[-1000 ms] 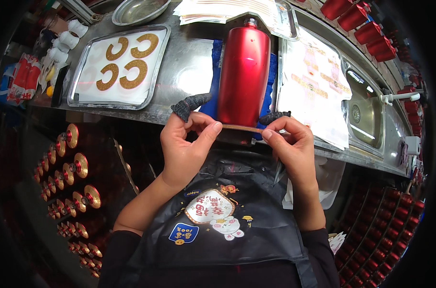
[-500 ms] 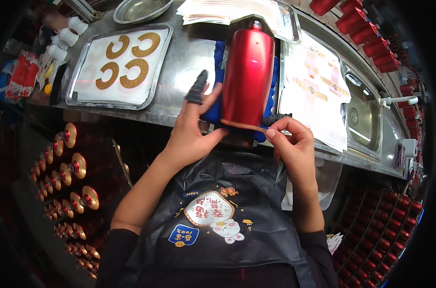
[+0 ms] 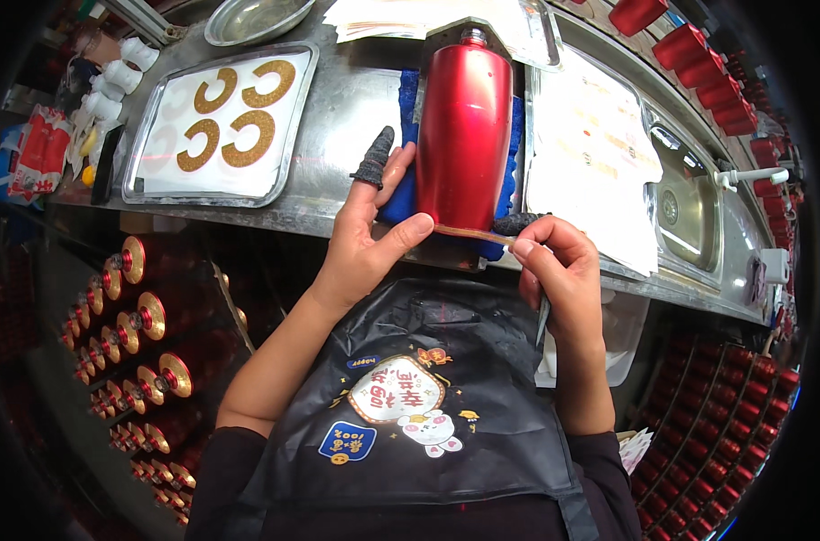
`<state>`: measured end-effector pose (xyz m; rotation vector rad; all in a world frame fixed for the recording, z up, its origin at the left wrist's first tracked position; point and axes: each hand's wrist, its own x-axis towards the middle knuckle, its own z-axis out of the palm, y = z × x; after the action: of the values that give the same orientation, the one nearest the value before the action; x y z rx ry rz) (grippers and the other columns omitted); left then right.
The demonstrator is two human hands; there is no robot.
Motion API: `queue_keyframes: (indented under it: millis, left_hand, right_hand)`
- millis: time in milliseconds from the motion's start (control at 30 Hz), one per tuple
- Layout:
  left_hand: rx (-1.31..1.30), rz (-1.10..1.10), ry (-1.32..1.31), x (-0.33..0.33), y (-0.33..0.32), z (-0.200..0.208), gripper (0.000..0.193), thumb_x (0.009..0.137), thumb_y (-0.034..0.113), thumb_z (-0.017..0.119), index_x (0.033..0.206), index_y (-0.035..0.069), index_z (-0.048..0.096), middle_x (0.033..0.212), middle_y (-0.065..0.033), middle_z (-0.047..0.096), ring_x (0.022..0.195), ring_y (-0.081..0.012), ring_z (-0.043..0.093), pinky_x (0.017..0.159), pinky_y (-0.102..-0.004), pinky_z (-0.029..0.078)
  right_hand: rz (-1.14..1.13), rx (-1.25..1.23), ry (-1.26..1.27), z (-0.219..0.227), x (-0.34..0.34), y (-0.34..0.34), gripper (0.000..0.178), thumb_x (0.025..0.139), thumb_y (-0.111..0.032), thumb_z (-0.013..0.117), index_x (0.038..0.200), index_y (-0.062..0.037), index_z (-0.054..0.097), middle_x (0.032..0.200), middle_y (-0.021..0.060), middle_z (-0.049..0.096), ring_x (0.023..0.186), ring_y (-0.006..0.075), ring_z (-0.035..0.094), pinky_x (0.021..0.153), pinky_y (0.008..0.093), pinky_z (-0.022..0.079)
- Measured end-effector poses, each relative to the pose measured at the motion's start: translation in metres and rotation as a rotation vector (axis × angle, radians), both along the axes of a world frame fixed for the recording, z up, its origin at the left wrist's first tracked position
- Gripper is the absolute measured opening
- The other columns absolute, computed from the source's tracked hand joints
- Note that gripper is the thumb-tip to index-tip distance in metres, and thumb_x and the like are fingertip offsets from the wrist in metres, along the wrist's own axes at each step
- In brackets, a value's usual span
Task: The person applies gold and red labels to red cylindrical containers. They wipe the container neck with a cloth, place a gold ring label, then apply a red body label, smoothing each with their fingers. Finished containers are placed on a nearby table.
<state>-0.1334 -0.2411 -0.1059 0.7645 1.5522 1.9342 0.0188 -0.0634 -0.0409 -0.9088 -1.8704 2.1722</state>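
Note:
A glossy red bottle (image 3: 465,135) lies on a blue cloth (image 3: 397,206), its neck away from me and its base toward me. Along the base edge runs a thin gold-brown strip (image 3: 469,233). My left hand (image 3: 360,236) is at the bottle's left side, fingers stretched out, the thumb touching the base corner by the strip's left end; one finger wears a black finger cot (image 3: 374,158). The fingertips of my right hand (image 3: 559,270) pinch the strip's free right end. A slim pointed grey tool, perhaps tweezers (image 3: 543,320), sticks down from under that hand.
A metal tray (image 3: 293,135) with gold C-shaped pieces stands left. White printed sheets (image 3: 590,180) lie right, before a sink (image 3: 685,212). Behind are a metal bowl (image 3: 257,20) and more sheets (image 3: 383,18). Racked red bottles (image 3: 717,433) fill the lower right; gold-collared ones (image 3: 148,316) stand lower left.
My left thumb has come up onto the bottle's base corner. My right hand has shifted slightly right with the strip's end, and more of the strip extends past the bottle.

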Motion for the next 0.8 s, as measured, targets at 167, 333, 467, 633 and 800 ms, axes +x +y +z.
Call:
queue_keyframes:
  millis: [167,333,467,633,800]
  left_hand:
    - [-0.037,0.033,-0.001,0.006,0.004,-0.002,0.08,0.094,0.016,0.071,0.155,-0.005,0.023,0.158,-0.0222,0.037,0.149,-0.0262,0.032,0.121,-0.0367,0.023]
    - [-0.057,0.037,0.073,0.007,0.005,-0.001,0.078,0.096,0.014,0.068,0.155,-0.004,0.022,0.159,-0.0209,0.035,0.149,-0.0251,0.031,0.12,-0.0362,0.025]
    - [0.02,-0.002,-0.114,0.004,0.001,0.0,0.071,0.099,0.008,0.059,0.157,-0.003,0.019,0.16,-0.019,0.034,0.148,-0.0224,0.032,0.119,-0.0347,0.027]
    - [0.035,-0.042,-0.158,0.001,-0.004,-0.002,0.07,0.101,0.006,0.055,0.159,-0.001,0.016,0.161,-0.0187,0.032,0.148,-0.0216,0.032,0.119,-0.0351,0.027]
    - [0.021,-0.016,-0.069,0.006,0.001,-0.003,0.074,0.099,0.01,0.061,0.158,-0.002,0.018,0.16,-0.02,0.034,0.147,-0.0226,0.033,0.12,-0.0359,0.026]
  right_hand:
    - [-0.028,0.022,0.035,0.001,-0.001,-0.002,0.01,0.093,-0.008,0.062,0.084,-0.0031,0.06,0.055,-0.0023,0.049,0.041,0.0048,0.041,0.042,0.0207,0.033]
    - [-0.059,-0.001,0.053,-0.005,-0.001,-0.004,0.011,0.093,-0.008,0.062,0.084,-0.0028,0.059,0.056,-0.0024,0.05,0.041,0.0046,0.042,0.042,0.0207,0.033]
    - [-0.032,0.066,0.059,0.0,0.0,-0.007,0.011,0.093,-0.007,0.061,0.084,-0.0022,0.06,0.058,-0.0029,0.051,0.042,0.0038,0.043,0.043,0.02,0.034]
    - [-0.022,-0.018,0.085,0.014,0.001,-0.011,0.007,0.092,-0.004,0.065,0.085,-0.0021,0.062,0.076,-0.004,0.059,0.06,-0.0004,0.049,0.052,0.0173,0.034]
    - [-0.02,0.012,0.117,0.017,0.001,-0.013,0.007,0.092,-0.004,0.064,0.086,-0.0018,0.062,0.077,-0.0036,0.06,0.061,-0.0003,0.049,0.053,0.0172,0.034]
